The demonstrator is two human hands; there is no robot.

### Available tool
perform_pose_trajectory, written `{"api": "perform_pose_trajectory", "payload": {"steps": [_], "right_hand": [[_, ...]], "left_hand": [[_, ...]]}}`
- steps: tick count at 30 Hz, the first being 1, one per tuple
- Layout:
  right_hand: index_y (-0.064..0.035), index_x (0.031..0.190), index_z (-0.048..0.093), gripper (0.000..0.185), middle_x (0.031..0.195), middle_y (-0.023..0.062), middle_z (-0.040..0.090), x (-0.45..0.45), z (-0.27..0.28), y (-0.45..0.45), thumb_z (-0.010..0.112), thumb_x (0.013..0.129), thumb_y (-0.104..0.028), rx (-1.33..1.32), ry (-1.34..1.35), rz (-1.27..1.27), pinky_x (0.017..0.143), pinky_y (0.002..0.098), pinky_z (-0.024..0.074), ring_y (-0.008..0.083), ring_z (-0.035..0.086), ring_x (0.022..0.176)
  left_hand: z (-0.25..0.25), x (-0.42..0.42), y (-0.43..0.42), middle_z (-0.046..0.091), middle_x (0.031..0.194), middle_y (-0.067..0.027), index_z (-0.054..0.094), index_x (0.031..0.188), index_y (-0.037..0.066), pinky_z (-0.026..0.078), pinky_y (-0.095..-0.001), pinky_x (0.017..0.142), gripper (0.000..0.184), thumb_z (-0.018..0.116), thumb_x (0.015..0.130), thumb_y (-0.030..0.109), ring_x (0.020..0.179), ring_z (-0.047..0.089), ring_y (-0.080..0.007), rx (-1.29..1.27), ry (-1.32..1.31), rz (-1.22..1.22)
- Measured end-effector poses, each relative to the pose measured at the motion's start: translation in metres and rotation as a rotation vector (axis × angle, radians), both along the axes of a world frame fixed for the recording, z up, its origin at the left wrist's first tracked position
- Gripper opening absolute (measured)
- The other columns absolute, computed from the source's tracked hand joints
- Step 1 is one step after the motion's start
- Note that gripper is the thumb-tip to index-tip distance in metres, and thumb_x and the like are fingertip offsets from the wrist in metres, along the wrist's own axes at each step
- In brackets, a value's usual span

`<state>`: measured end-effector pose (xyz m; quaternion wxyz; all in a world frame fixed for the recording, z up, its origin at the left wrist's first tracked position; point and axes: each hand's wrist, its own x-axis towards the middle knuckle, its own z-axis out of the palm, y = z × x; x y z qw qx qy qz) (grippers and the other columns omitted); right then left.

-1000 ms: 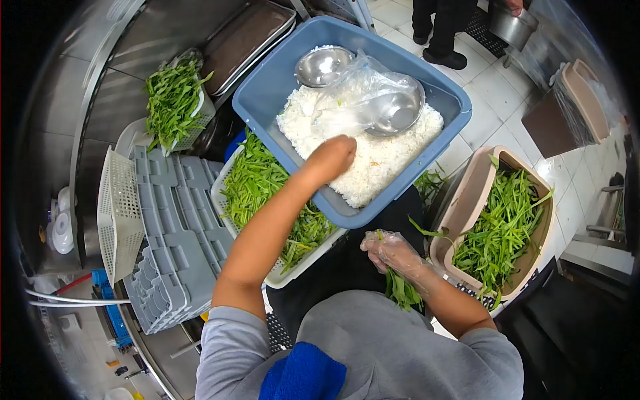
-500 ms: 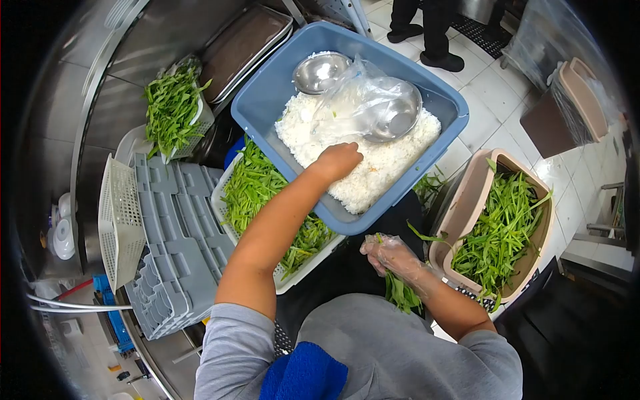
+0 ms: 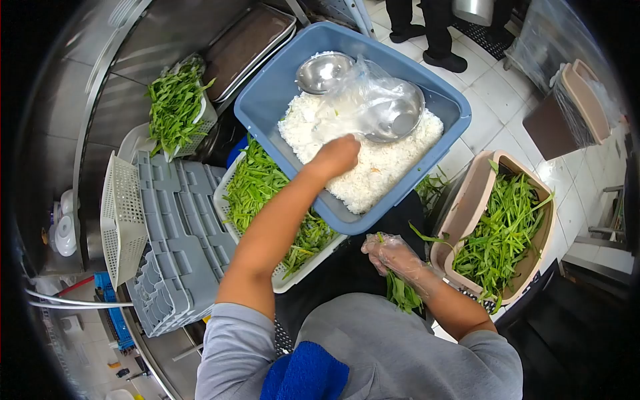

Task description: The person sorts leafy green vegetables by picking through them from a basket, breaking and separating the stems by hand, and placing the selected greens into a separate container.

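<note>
A blue-grey tub [image 3: 248,110] holds white rice [image 3: 393,170], two metal bowls and a clear plastic bag [image 3: 363,87]. My bare left hand [image 3: 339,159] is over the rice beside the bag's near edge, fingers curled closed; what they hold, if anything, is hidden. One metal bowl [image 3: 325,72] sits at the tub's far left, the other [image 3: 400,115] lies under the plastic. Below the tub's near edge, my right hand [image 3: 395,257], in a clear plastic glove, is closed around leafy green stems [image 3: 404,293] whose leaves hang toward my body.
A white basket [image 3: 283,288] of cut greens stands beneath the tub at left. On the right is a beige bin [image 3: 548,243] with leafy greens. Grey racks [image 3: 183,233] are stacked left, near another basket of greens [image 3: 175,110]. A person's legs [image 3: 437,33] show at the top.
My left hand has shifted very slightly left and up over the rice. My right hand keeps its hold on the greens. A metal pot has come into view near the person's legs.
</note>
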<state>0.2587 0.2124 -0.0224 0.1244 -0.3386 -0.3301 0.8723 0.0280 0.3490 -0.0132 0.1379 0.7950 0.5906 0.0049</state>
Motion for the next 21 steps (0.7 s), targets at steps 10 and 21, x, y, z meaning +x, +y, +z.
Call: {"api": "perform_pose_trajectory", "payload": {"steps": [10,21], "right_hand": [[-0.0061,0.077,0.053,0.021,0.057,0.0012,0.045,-0.001,-0.01,0.0,0.059,0.084,-0.024,0.042,0.051,0.032,0.041,0.026,0.0332,0.0111,0.041,0.043],[-0.0074,0.078,0.054,0.022,0.057,0.0005,0.044,-0.004,-0.008,-0.005,0.061,0.084,-0.027,-0.003,0.013,0.043,0.042,0.0254,0.0339,0.0108,0.041,0.044]], "left_hand": [[0.094,-0.062,-0.024,0.058,0.083,-0.0006,0.057,0.094,0.004,0.046,-0.023,0.063,0.009,0.057,0.087,0.008,0.069,0.054,-0.0091,-0.2,-1.375,0.659],[0.067,-0.039,-0.047,0.062,0.091,-0.0065,0.061,0.097,-0.001,0.052,-0.0264,0.069,0.018,0.046,0.089,0.004,0.079,0.063,-0.015,-0.181,-0.992,0.583]]}}
